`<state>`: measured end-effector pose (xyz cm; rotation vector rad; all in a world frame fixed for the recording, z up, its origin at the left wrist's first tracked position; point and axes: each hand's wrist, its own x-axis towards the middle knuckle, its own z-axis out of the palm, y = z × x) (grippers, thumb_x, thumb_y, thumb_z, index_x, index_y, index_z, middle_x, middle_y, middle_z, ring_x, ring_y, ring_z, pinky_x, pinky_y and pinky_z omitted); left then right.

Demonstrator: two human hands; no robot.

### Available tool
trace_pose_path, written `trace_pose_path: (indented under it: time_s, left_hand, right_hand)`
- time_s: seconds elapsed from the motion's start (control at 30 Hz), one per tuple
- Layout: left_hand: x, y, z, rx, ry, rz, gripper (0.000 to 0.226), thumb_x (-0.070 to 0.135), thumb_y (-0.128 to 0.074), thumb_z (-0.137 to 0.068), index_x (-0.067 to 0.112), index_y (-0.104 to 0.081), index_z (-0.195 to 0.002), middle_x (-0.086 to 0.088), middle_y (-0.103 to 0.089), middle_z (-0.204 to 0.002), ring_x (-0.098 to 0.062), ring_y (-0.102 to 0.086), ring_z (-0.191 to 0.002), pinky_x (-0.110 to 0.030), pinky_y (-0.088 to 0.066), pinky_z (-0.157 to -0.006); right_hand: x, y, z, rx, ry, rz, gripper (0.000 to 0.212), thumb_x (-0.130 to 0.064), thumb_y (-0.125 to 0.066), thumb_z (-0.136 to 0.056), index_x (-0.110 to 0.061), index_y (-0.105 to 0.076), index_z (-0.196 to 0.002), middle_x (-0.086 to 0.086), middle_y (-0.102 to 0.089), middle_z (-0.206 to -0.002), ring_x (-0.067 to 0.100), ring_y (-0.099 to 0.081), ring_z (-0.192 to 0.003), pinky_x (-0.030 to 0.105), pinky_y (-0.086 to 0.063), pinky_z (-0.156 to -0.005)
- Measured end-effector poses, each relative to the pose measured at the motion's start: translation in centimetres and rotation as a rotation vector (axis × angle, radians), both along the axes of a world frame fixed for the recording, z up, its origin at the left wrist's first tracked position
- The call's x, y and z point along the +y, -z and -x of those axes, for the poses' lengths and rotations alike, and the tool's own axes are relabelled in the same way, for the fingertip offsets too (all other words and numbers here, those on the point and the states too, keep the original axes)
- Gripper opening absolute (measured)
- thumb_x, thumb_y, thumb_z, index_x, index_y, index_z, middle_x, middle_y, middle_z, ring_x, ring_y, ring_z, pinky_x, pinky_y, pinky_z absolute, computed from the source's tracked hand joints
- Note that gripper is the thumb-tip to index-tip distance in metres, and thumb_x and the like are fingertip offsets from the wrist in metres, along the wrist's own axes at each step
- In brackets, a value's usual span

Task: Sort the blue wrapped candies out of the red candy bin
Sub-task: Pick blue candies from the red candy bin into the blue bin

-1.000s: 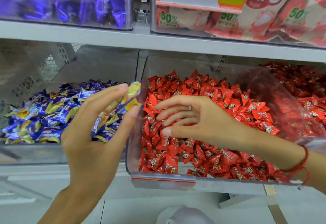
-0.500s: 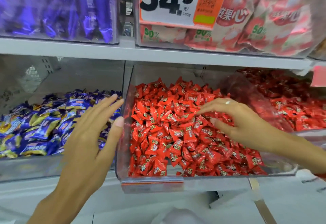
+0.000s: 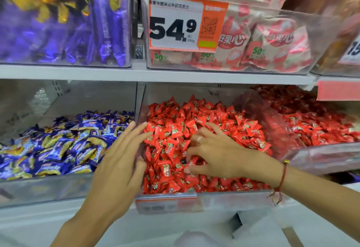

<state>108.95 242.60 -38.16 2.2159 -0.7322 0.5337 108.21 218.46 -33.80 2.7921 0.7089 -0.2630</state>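
Red candy bin (image 3: 224, 201) w/ red candies (image 3: 175, 130) sits centre on lower shelf. Right hand (image 3: 216, 153) lies on the candies, fingers spread, relaxed. Left hand (image 3: 120, 161) at bin's left wall, fingers straight. Blue candies (image 3: 58, 145) in next bin, left.

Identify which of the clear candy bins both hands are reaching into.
The middle lower bin of red candies: the left hand and right hand are over it, not the blue-candy bin beside it.

Both hands, left hand (image 3: 118, 161) and right hand (image 3: 216, 155), spread over the red candy bin (image 3: 224, 201).
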Motion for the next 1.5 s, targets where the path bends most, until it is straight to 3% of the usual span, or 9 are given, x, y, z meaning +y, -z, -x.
trace_pose_path:
  time_s: [0.17,0.47,0.67,0.77,0.83,0.97,1.03,1.17,1.5]
  left_hand:
    - [-0.1,-0.1,0.2,0.03,0.002,-0.032,0.053,0.026,-0.031,-0.085,0.02,-0.054,-0.132,0.016,-0.038,-0.149,0.0,-0.017,-0.145,-0.01,-0.009,-0.114]
    - [-1.3,-2.8,0.4,-0.221,0.031,-0.256,0.032,0.021,-0.047,-0.092,0.017,-0.066,-0.118,0.004,-0.058,-0.134,-0.012,-0.045,-0.133,-0.035,-0.026,-0.115]
    - [-5.2,-2.7,-0.4,-0.143,0.207,-0.592,0.061,0.003,-0.083,-0.054,0.024,-0.071,-0.111,0.008,-0.069,-0.117,-0.011,-0.068,-0.1,-0.021,-0.055,-0.069]
    - [-6.1,-2.1,-1.1,-0.064,0.312,-0.805,0.038,0.025,-0.05,-0.082,0.03,-0.068,-0.115,0.012,-0.066,-0.119,-0.006,-0.064,-0.107,-0.019,-0.053,-0.079]
    - [-6.1,-1.6,-2.0,-0.01,0.336,-0.953,0.069,0.04,-0.012,-0.081,0.03,-0.059,-0.129,0.008,-0.059,-0.131,-0.01,-0.054,-0.122,-0.024,-0.046,-0.098]
    - [-6.2,-2.4,-2.0,-0.022,0.297,-1.219,0.045,0.035,-0.025,-0.102,0.033,-0.038,-0.146,0.005,-0.038,-0.151,-0.016,-0.029,-0.141,-0.039,-0.022,-0.117]
    - [-5.5,-2.6,-1.6,0.004,0.261,-1.214,0.044,0.032,-0.027,-0.103,0.033,-0.04,-0.144,0.005,-0.04,-0.15,-0.019,-0.03,-0.142,-0.041,-0.018,-0.118]
    - [-2.9,-3.6,-0.6,-0.092,0.227,-1.001,0.042,0.031,-0.035,-0.078,0.033,-0.076,-0.085,0.01,-0.072,-0.085,-0.016,-0.069,-0.086,-0.037,-0.037,-0.091]
    - [1.0,-1.2,1.4,-0.21,-0.025,-0.37,0.03,0.022,-0.045,-0.091,0.021,-0.073,-0.102,0.006,-0.065,-0.12,-0.017,-0.052,-0.124,-0.035,-0.037,-0.104]
  right_hand:
    - [-0.4,-2.0,-0.1,0.365,-0.071,-0.097,0.02,-0.032,-0.058,-0.092,-0.026,-0.074,-0.102,-0.006,-0.067,-0.104,0.012,-0.058,-0.095,0.033,-0.047,-0.085]
    - [-1.5,0.3,-0.2,0.034,-0.186,-0.264,0.043,-0.029,-0.052,-0.095,-0.039,-0.047,-0.136,-0.014,-0.041,-0.146,0.006,-0.031,-0.135,0.03,-0.025,-0.114]
    - [-4.7,2.2,0.0,-0.014,-0.226,-0.131,0.038,-0.042,-0.029,-0.1,-0.038,-0.057,-0.125,-0.012,-0.043,-0.145,0.013,-0.033,-0.139,0.038,-0.029,-0.114]
    - [-6.5,1.7,0.6,-0.04,-0.22,-0.1,0.042,-0.045,-0.024,-0.099,-0.041,-0.059,-0.122,-0.015,-0.044,-0.144,0.01,-0.034,-0.137,0.032,-0.019,-0.116]
    - [-7.0,1.2,1.0,0.019,-0.163,-0.088,0.051,-0.051,-0.015,-0.097,-0.043,-0.055,-0.127,-0.016,-0.04,-0.146,0.009,-0.031,-0.137,0.032,-0.009,-0.118]
    - [-6.8,0.8,1.1,-0.028,-0.115,-0.118,0.062,-0.056,-0.012,-0.092,-0.036,-0.067,-0.112,-0.013,-0.053,-0.131,0.011,-0.043,-0.125,0.038,-0.018,-0.116]
    - [-5.9,1.0,0.8,-0.146,-0.181,-0.115,0.051,-0.054,-0.027,-0.092,-0.032,-0.073,-0.091,-0.011,-0.063,-0.11,0.014,-0.052,-0.111,0.037,-0.032,-0.106]
    - [-2.7,1.2,-0.1,-0.191,-0.224,-0.316,0.022,-0.041,-0.05,-0.093,-0.03,-0.068,-0.095,-0.009,-0.063,-0.099,0.015,-0.055,-0.097,0.036,-0.047,-0.085]
    - [0.0,3.1,-3.2,-0.051,-0.185,-0.103,0.045,-0.036,-0.057,-0.093,-0.03,-0.049,-0.137,-0.003,-0.048,-0.121,0.018,-0.042,-0.112,0.033,-0.032,-0.087]
